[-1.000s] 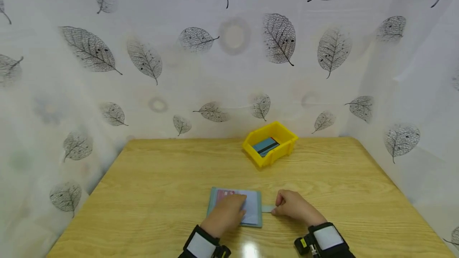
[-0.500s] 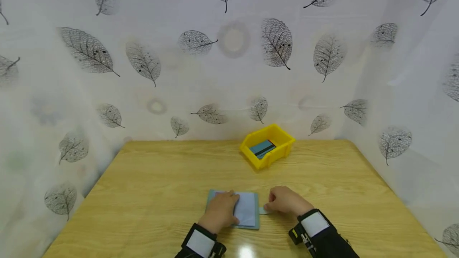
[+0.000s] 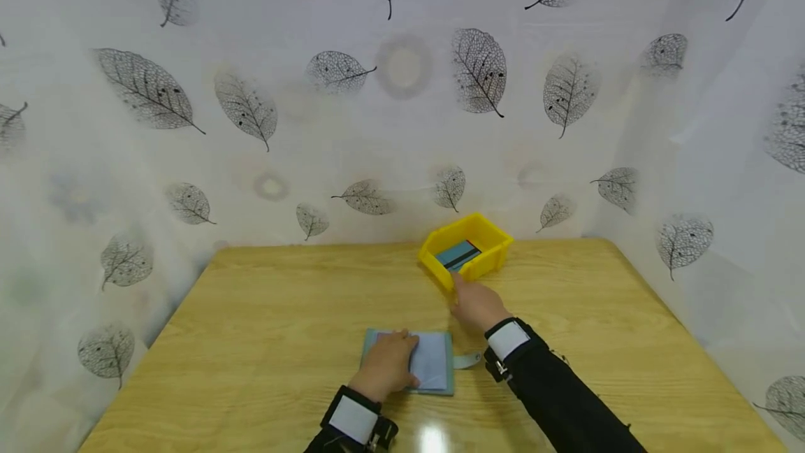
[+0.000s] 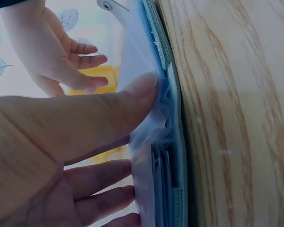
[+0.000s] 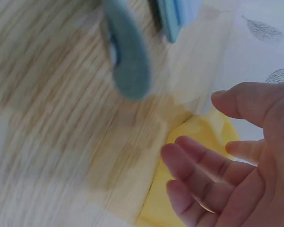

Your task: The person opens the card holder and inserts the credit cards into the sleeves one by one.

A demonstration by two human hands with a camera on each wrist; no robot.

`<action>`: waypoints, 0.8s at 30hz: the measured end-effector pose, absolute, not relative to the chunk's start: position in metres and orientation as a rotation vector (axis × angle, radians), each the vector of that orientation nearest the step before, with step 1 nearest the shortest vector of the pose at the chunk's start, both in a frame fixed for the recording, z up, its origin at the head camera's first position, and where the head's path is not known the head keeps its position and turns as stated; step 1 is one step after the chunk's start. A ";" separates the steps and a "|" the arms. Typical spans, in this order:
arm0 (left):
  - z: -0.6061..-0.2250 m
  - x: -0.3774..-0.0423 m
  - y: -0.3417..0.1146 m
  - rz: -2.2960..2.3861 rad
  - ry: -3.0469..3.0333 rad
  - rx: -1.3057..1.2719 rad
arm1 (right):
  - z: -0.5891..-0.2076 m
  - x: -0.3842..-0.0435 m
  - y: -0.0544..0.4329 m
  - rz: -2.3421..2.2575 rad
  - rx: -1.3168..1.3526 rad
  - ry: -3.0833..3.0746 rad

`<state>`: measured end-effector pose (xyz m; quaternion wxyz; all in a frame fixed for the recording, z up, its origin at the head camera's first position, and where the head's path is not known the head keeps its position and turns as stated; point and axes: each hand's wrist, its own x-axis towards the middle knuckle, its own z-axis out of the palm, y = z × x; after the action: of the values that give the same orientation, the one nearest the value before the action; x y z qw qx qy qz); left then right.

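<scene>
A pale blue-green card holder point(image 3: 430, 362) with clear plastic sleeves lies spread on the wooden table. My left hand point(image 3: 385, 362) rests on its left part. In the left wrist view the thumb point(image 4: 142, 87) presses the edges of the sleeves point(image 4: 164, 118), and the other fingers lie against the top sheet. A strap point(image 3: 467, 361) with a metal snap sticks out to the right. My right hand point(image 3: 478, 305), fingers loosely spread and holding nothing, is at the near side of a yellow bin point(image 3: 497, 257). Inside the bin lie blue-grey cards point(image 3: 458, 255), one with a black stripe.
The wooden table point(image 3: 302, 299) stretches to a white curtain point(image 3: 283, 89) printed with leaves, which hangs behind it and along both sides. The yellow bin stands near the table's far edge.
My right hand has let go of the strap and moved forward to the yellow bin. The left hand slid slightly up the card holder earlier and now stays there.
</scene>
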<state>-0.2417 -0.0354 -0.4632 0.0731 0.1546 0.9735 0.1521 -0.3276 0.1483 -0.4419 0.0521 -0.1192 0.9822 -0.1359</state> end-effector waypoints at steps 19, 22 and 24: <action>-0.464 -0.246 -0.036 0.507 2.955 0.503 | -0.434 -0.332 0.226 -0.301 -0.222 3.027; -0.464 -0.246 -0.036 0.524 2.934 0.485 | -0.432 -0.333 0.232 -0.273 -0.205 3.049; -0.465 -0.246 -0.035 0.534 2.919 0.472 | -0.431 -0.334 0.231 -0.262 -0.218 3.121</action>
<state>-0.2456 -0.0355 -0.4645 0.0682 0.1566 0.9692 0.1773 -0.3342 0.2307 -0.4311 0.0010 -0.0695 0.9941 -0.0834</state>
